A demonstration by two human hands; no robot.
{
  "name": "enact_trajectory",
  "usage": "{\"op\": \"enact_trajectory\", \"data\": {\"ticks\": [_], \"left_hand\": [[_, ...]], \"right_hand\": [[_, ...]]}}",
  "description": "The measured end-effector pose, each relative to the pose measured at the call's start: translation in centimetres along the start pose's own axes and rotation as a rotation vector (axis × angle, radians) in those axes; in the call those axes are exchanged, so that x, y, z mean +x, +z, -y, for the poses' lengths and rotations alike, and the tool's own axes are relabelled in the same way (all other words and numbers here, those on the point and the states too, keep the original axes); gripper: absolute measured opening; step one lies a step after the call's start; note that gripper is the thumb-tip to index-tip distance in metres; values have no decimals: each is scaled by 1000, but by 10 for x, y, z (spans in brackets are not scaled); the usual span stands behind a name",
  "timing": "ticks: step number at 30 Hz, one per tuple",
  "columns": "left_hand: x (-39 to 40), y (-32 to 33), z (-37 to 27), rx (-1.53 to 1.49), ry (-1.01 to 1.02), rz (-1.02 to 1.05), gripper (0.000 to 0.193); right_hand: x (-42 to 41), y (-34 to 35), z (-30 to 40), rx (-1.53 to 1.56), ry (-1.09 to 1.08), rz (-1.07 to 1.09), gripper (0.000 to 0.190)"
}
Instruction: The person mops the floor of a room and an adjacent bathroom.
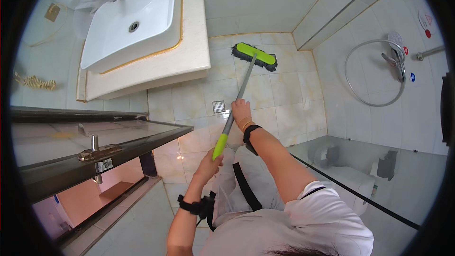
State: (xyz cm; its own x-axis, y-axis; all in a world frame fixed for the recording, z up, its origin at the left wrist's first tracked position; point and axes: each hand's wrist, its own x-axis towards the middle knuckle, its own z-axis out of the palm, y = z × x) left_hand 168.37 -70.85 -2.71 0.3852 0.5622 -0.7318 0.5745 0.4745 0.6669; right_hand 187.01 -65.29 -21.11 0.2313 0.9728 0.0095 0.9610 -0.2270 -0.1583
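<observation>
A long-handled floor brush or mop stretches away from me, its lime-green head (255, 52) fringed with dark grey bristles or fibres. The head rests on the marbled floor tiles (252, 89), close to the far wall, partly over a dark floor drain (273, 57). My left hand (209, 165) is closed round the green grip (220, 145) at the near end of the handle. Farther up, my right hand (241, 110) grasps the grey pole (246, 80). A square metal floor drain (219, 107) lies left of the pole.
A white washbasin (142, 25) sits on a stone counter (193, 57) at upper left. The dark-framed door (142, 138) juts in from the left. A glass panel (355, 170) stands to the right, with a toilet (344, 181) behind it. A shower hose (350, 81) hangs on the right wall.
</observation>
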Motion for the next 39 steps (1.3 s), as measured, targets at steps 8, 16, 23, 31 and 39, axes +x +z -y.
{"op": "enact_trajectory", "data": {"ticks": [8, 16, 23, 31, 39], "left_hand": [[-112, -40, 76, 207, -207, -163, 32], [-273, 31, 100, -226, -423, -445, 24], [-158, 38, 52, -222, -354, -445, 19], [20, 41, 1, -366, -110, -427, 26], [-80, 30, 55, -213, -225, -397, 28]], "right_hand": [[-68, -1, 78, 189, -544, 103, 10], [-166, -44, 141, 312, -1237, 530, 3], [-66, -11, 73, 319, -1127, 264, 4], [94, 11, -2, 9, -633, 112, 13], [6, 14, 54, 126, -915, 281, 12]]}}
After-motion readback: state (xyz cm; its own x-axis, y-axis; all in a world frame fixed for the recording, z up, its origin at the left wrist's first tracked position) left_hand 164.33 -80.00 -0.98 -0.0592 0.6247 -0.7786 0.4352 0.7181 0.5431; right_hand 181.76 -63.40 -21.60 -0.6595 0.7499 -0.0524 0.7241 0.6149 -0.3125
